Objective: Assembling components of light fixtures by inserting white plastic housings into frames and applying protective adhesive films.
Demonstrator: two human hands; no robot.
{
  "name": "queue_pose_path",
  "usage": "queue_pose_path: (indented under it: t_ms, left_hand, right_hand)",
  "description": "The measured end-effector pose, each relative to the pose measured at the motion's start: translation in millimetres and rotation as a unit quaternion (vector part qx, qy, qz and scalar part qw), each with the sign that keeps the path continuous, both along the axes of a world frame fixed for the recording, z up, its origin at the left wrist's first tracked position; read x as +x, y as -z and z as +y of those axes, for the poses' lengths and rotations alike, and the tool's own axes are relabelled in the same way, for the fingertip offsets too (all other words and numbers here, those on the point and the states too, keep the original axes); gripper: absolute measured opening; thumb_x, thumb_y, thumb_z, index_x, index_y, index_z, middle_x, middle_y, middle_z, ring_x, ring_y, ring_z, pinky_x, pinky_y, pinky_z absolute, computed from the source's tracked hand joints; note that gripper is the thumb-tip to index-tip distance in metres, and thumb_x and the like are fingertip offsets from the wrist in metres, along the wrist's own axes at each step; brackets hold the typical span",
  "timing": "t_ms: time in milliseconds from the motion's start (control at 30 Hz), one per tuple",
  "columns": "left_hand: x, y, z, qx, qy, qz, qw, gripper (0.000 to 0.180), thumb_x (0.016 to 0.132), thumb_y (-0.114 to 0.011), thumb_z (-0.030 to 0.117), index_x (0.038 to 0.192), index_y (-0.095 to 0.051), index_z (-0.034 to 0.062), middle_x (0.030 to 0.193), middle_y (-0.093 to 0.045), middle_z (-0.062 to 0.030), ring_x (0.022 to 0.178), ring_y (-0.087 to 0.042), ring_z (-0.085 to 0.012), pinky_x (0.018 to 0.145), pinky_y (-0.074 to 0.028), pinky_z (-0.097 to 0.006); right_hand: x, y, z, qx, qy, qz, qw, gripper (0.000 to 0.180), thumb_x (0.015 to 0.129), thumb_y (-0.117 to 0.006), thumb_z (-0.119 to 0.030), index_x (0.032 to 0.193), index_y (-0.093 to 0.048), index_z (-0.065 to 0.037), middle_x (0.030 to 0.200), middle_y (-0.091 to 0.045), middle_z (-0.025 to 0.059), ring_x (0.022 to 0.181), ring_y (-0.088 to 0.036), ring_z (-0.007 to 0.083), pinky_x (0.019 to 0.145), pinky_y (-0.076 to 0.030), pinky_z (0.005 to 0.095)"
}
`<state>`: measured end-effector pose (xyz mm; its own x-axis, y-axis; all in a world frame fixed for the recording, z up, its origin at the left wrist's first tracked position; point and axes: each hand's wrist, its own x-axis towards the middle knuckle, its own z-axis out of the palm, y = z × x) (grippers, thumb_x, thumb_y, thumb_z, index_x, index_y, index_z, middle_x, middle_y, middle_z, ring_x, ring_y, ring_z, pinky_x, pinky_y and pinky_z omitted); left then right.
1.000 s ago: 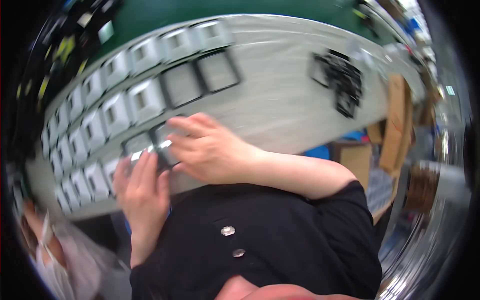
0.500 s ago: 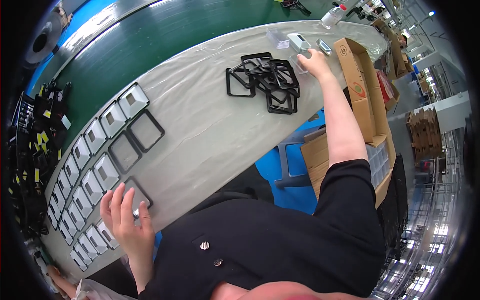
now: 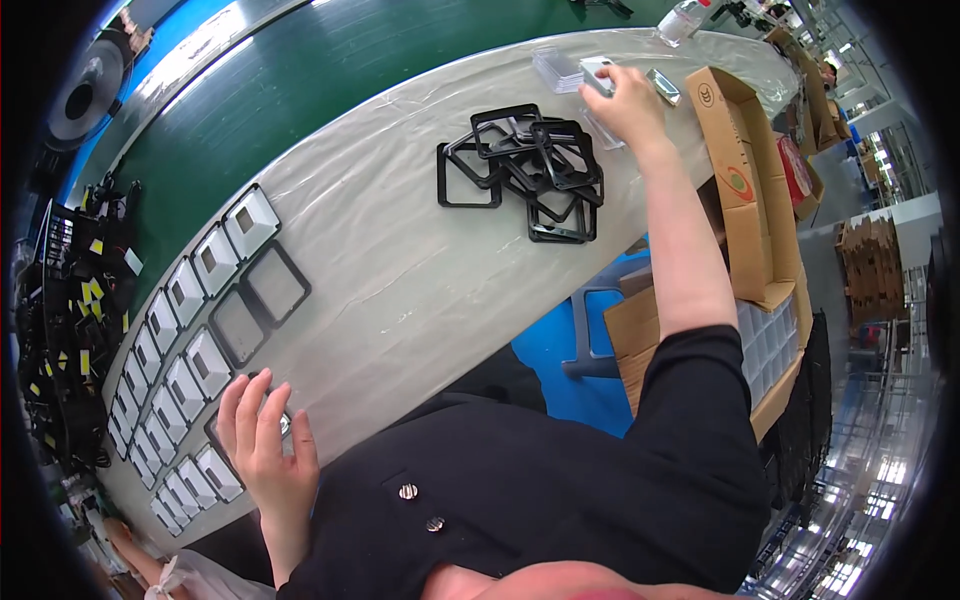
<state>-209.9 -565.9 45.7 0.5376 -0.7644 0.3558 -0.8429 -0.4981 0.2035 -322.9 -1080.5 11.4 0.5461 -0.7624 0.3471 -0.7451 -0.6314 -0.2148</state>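
At the far right end of the table, my right hand point(image 3: 630, 108) is closed with thumb and fingers on a white reflector-like tray point(image 3: 596, 74). Beside that lies a stack of clear sheets point(image 3: 556, 70), and a single clear sheet point(image 3: 603, 130) shows under the hand. A small silvery tray point(image 3: 663, 86) rests to the right. My left hand point(image 3: 268, 445) hovers at the near left, fingers spread, above a black frame point(image 3: 212, 430) that it mostly covers. Something small and shiny point(image 3: 286, 425) shows between its forefinger and thumb; whether the hand touches it, I cannot tell.
A heap of black square frames point(image 3: 535, 165) lies mid-table. Rows of frames with white trays point(image 3: 208, 362) fill the left, near two frames without white trays point(image 3: 277, 284). An open cardboard box point(image 3: 745, 200), a divided tray point(image 3: 768, 345), a blue stool point(image 3: 590, 325) and a bottle point(image 3: 682, 22) are at right.
My right hand has shifted slightly up and closed on the white tray. My left hand stays spread in nearly the same place. The whole view has tilted a little.
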Motion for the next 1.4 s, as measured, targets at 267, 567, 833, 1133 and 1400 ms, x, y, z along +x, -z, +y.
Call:
queue_pose_path:
  t_ms: [267, 567, 833, 1133, 1400]
  left_hand:
    - [0, -3, -17, 0.002, 0.054, 0.009, 0.999, 0.028, 0.076, -0.066, 0.003, 0.103, -0.064, 0.0027, 0.12, -0.06, -0.0118, 0.119, -0.05, -0.0343, 0.098, -0.04, -0.044]
    - [-2, -4, -66, -0.089, 0.156, 0.017, 0.984, 0.047, 0.077, -0.068, 0.009, 0.122, -0.058, 0.0041, 0.129, -0.054, -0.0158, 0.119, -0.051, -0.0352, 0.101, -0.039, -0.044]
    - [-5, 42, -95, 0.105, 0.192, 0.09, 0.972, 0.072, 0.08, -0.07, 0.033, 0.141, -0.041, 0.0103, 0.153, -0.021, -0.0215, 0.14, -0.023, -0.0389, 0.113, -0.024, -0.047]
    - [6, 46, -118, 0.079, 0.195, 0.142, 0.967, 0.077, 0.078, -0.069, 0.034, 0.143, -0.036, 0.0094, 0.15, -0.03, -0.0173, 0.14, -0.026, -0.0343, 0.113, -0.022, -0.047]
    - [8, 50, -98, -0.148, 0.151, 0.205, 0.955, 0.089, 0.063, -0.081, 0.012, 0.14, -0.037, 0.0088, 0.13, -0.043, -0.017, 0.115, -0.051, -0.0335, 0.094, -0.046, -0.04]
  right_hand:
    - [1, -13, 49, 0.242, -0.176, -0.066, 0.952, 0.043, 0.086, -0.065, -0.033, 0.119, -0.063, -0.005, 0.118, -0.061, 0.0145, 0.107, -0.059, 0.0226, 0.09, -0.047, 0.0335]
    - [18, -33, 157, 0.213, -0.366, -0.159, 0.892, 0.015, 0.081, -0.066, -0.01, 0.094, -0.073, -0.004, 0.078, -0.067, 0.0093, 0.072, -0.064, 0.016, 0.067, -0.05, 0.0276]
    - [-12, 8, 59, 0.038, -0.094, -0.212, 0.972, 0.028, 0.085, -0.061, -0.027, 0.101, -0.071, -0.006, 0.1, -0.068, 0.0181, 0.092, -0.065, 0.0316, 0.083, -0.051, 0.04]
    - [-52, 32, 3, 0.093, -0.013, -0.033, 0.995, 0.052, 0.081, -0.065, -0.04, 0.122, -0.062, -0.008, 0.115, -0.065, 0.0177, 0.108, -0.061, 0.0322, 0.092, -0.048, 0.0402]
    - [-34, -11, 97, 0.266, -0.119, -0.324, 0.9, 0.028, 0.099, -0.049, -0.024, 0.099, -0.068, -0.003, 0.085, -0.067, 0.0047, 0.071, -0.057, 0.0077, 0.062, -0.045, 0.0234]
